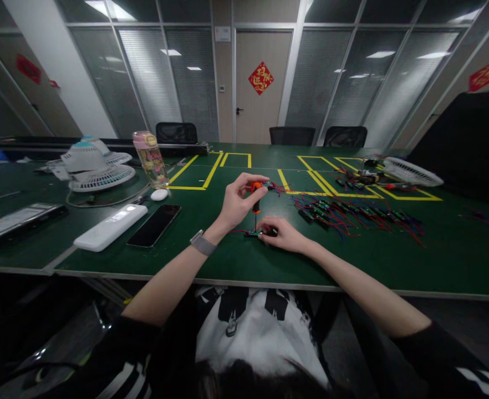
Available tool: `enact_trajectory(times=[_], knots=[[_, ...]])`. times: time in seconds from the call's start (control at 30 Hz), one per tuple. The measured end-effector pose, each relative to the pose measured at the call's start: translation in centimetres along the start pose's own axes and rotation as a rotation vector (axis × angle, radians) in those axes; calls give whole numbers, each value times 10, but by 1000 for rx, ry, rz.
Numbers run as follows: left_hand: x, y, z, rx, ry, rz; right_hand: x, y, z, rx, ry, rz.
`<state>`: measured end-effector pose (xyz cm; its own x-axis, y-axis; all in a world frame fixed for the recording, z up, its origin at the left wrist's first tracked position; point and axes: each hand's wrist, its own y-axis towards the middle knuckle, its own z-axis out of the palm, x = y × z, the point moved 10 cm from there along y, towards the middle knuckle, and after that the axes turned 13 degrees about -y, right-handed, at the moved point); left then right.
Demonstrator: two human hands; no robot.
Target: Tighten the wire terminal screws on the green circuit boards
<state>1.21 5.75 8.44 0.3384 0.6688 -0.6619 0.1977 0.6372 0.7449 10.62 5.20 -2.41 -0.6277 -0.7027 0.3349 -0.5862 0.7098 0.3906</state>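
My left hand (242, 200) is closed around the orange and black handle of a screwdriver (256, 207). The screwdriver stands upright, its thin shaft pointing down at a small green circuit board (252, 233) on the table. Whether the tip touches the board I cannot tell. My right hand (284, 235) rests on the table with its fingertips pinching the right end of that board. Red wire runs off the board to the left. Behind my left hand lies another small board with red and blue wires (273, 186).
A pile of wired circuit boards (352, 213) lies to the right, with white fan parts (413, 170) beyond. On the left are a black phone (154, 225), a white power bank (110, 227), a water bottle (151, 160) and a white fan (97, 166). Yellow tape marks the green table (228, 266).
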Motion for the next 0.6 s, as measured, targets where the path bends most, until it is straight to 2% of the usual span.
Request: enact_trajectory(times=[0.1,0.23,0.37,0.6], knots=[[5,0,-1,16,-9,-16,0,0,0,3,0,1],[15,0,1,65,-138,-59,1,0,-1,2,10,3],[18,0,1,55,-186,-79,0,0,-1,0,9,5],[-3,0,-2,-16,56,51,0,0,0,4,3,4]])
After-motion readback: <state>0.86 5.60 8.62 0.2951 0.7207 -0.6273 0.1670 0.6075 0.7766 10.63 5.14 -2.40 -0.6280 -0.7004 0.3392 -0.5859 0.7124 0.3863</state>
